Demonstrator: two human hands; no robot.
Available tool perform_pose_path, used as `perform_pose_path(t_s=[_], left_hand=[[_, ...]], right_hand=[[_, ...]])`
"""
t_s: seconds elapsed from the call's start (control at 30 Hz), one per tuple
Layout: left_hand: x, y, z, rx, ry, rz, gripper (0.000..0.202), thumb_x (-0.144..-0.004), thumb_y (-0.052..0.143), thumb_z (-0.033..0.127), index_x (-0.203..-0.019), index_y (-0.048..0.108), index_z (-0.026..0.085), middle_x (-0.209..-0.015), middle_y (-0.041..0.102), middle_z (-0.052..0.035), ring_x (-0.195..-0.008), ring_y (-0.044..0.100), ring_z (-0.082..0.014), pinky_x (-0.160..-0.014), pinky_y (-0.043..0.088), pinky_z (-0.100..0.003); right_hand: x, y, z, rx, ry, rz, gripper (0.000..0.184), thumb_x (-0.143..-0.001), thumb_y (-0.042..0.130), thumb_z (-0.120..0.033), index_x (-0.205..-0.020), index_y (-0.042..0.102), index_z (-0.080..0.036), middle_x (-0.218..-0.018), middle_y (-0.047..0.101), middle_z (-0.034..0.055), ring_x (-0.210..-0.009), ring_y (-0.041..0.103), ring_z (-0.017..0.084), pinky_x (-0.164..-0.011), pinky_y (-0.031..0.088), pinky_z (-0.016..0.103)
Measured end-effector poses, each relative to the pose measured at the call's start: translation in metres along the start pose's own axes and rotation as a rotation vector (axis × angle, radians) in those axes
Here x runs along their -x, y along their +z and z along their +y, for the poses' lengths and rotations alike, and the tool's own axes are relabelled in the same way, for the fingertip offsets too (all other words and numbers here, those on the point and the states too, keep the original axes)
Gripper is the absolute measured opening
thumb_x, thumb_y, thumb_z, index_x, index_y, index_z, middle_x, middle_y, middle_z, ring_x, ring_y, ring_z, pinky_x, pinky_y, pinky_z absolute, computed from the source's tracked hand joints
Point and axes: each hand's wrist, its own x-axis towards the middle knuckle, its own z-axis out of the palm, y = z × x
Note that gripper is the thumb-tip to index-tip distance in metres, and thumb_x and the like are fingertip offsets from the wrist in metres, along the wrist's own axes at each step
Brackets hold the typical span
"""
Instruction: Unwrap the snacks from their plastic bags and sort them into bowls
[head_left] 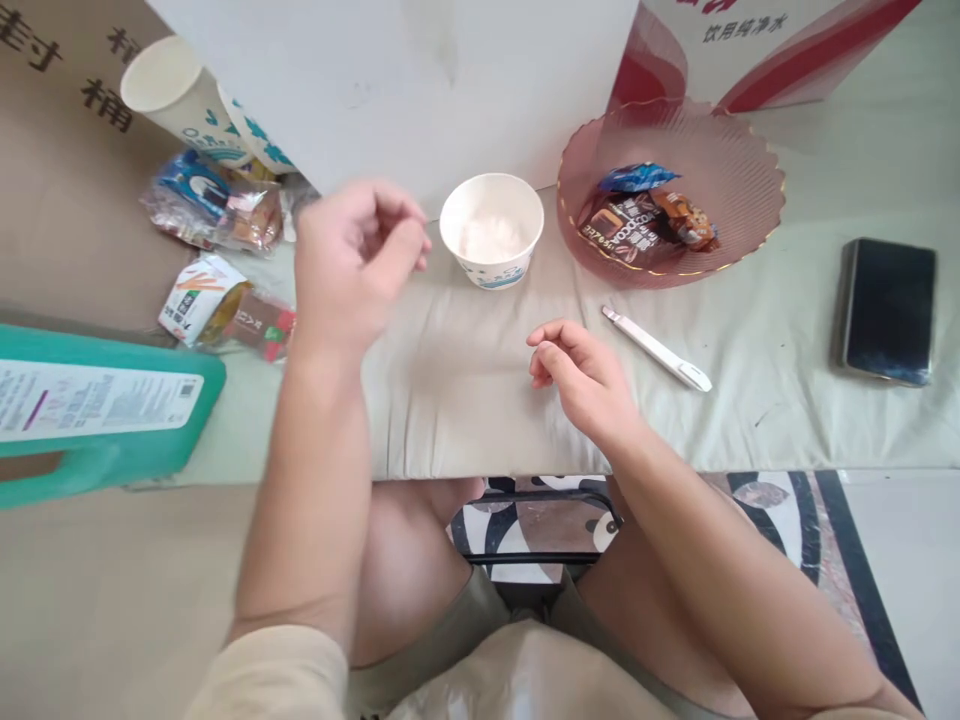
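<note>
My left hand [352, 262] is raised above the pale cloth-covered table [465, 390], fingers curled loosely inward, just left of a white paper bowl [491, 230] with something white inside. I see nothing held in it. My right hand [577, 375] rests on the cloth in front of the bowl, fingers curled under, empty as far as I can see. A white pen-like stick [656, 348] lies on the cloth just right of that hand.
A pink scalloped dish [739, 170] holds wrapped snacks. A dark phone [887, 310] lies at far right. Snack packets [217, 205] and paper cups [180, 100] sit at back left, a green jug [105, 410] at left, a white box [405, 80] behind the bowl.
</note>
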Motion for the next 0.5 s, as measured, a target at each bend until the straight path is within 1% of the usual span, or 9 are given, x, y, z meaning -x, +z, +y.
perform_pose_path(t_s=[0.07,0.1,0.17,0.2,0.27,0.33,0.4,0.43,0.5], left_hand=[[0.036,-0.013,-0.022,0.037,-0.083,0.127,0.007,-0.086,0.066,0.016,-0.082,0.068,0.021,-0.067,0.064,0.0037,-0.059,0.059,-0.0097,-0.058,0.048,-0.026],[0.051,-0.019,-0.032,-0.015,-0.142,0.164,0.008,-0.085,0.066,0.015,-0.08,0.068,0.021,-0.065,0.063,0.0039,-0.058,0.058,-0.0101,-0.058,0.048,-0.027],[0.071,-0.031,-0.047,-0.206,-0.211,0.208,0.01,-0.083,0.066,0.011,-0.08,0.068,0.021,-0.069,0.063,0.0029,-0.064,0.06,-0.0124,-0.065,0.052,-0.03],[0.077,-0.038,-0.053,-0.328,-0.229,0.241,0.012,-0.081,0.068,0.009,-0.081,0.069,0.021,-0.074,0.065,0.0015,-0.071,0.062,-0.0144,-0.073,0.055,-0.033],[0.085,-0.053,-0.063,-0.573,-0.271,0.37,0.017,-0.077,0.073,0.007,-0.087,0.072,0.021,-0.094,0.068,-0.0042,-0.096,0.067,-0.0225,-0.095,0.055,-0.043],[0.091,-0.066,-0.076,-0.744,-0.368,0.501,0.032,-0.07,0.08,0.007,-0.098,0.074,0.022,-0.124,0.065,-0.0101,-0.128,0.059,-0.035,-0.113,0.047,-0.054],[0.096,-0.077,-0.092,-0.791,-0.451,0.522,0.051,-0.065,0.084,0.006,-0.111,0.074,0.025,-0.146,0.053,-0.0116,-0.147,0.043,-0.0433,-0.123,0.037,-0.061],[0.098,-0.081,-0.101,-0.778,-0.46,0.498,0.058,-0.064,0.084,0.005,-0.116,0.072,0.027,-0.151,0.049,-0.011,-0.151,0.039,-0.0439,-0.126,0.033,-0.062],[0.101,-0.088,-0.117,-0.733,-0.434,0.469,0.06,-0.066,0.081,0.002,-0.12,0.071,0.027,-0.152,0.048,-0.0106,-0.151,0.04,-0.0412,-0.13,0.03,-0.061]], right_hand=[[0.0,0.013,0.003,0.022,0.002,-0.024,0.02,-0.085,0.058,-0.041,-0.092,0.061,-0.023,-0.072,0.061,-0.0029,-0.067,0.06,0.013,-0.067,0.051,0.03],[0.0,0.021,0.004,0.036,0.002,-0.037,0.02,-0.085,0.058,-0.041,-0.092,0.061,-0.023,-0.072,0.061,-0.0028,-0.067,0.06,0.013,-0.067,0.05,0.03],[0.0,0.037,0.007,0.062,0.005,-0.069,0.021,-0.085,0.057,-0.042,-0.093,0.061,-0.023,-0.071,0.062,-0.003,-0.067,0.06,0.013,-0.067,0.05,0.03],[0.0,0.045,0.008,0.073,0.007,-0.088,0.021,-0.085,0.057,-0.042,-0.092,0.061,-0.023,-0.07,0.062,-0.003,-0.066,0.06,0.014,-0.067,0.049,0.031],[-0.001,0.061,0.01,0.086,0.009,-0.124,0.021,-0.084,0.057,-0.042,-0.092,0.061,-0.023,-0.07,0.061,-0.0032,-0.066,0.06,0.014,-0.067,0.048,0.031],[-0.002,0.074,0.012,0.099,0.01,-0.157,0.022,-0.084,0.057,-0.043,-0.091,0.06,-0.023,-0.069,0.061,-0.0034,-0.066,0.059,0.014,-0.067,0.047,0.031],[-0.003,0.082,0.014,0.132,0.002,-0.184,0.022,-0.084,0.056,-0.043,-0.092,0.06,-0.023,-0.068,0.06,-0.0037,-0.065,0.059,0.014,-0.067,0.047,0.032],[-0.003,0.084,0.015,0.154,-0.002,-0.192,0.023,-0.085,0.056,-0.043,-0.092,0.061,-0.023,-0.067,0.059,-0.0039,-0.065,0.059,0.014,-0.067,0.046,0.032],[-0.004,0.086,0.016,0.195,-0.007,-0.195,0.023,-0.085,0.057,-0.044,-0.092,0.061,-0.022,-0.066,0.059,-0.004,-0.064,0.058,0.014,-0.066,0.045,0.032]])
